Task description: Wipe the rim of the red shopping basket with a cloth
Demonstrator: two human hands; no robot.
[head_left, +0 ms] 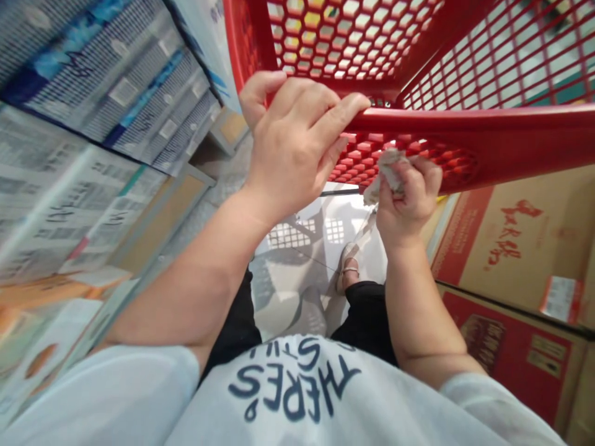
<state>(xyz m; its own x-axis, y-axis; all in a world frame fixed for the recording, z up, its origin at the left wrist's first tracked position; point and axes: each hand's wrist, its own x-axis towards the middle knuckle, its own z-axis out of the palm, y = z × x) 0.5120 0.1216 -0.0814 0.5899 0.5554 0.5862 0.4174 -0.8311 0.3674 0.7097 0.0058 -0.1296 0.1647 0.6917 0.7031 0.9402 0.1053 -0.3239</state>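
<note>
Two bare hands are at one red basket. The left hand has four fingers hooked over the near rim, its one thumb lower on the near side. The right hand has its fingers clamped on one crumpled pale cloth, held below the rim by the basket's near wall; whether it touches, I cannot tell. One shoe shows on the floor; two printed cartons are stacked at right.
</note>
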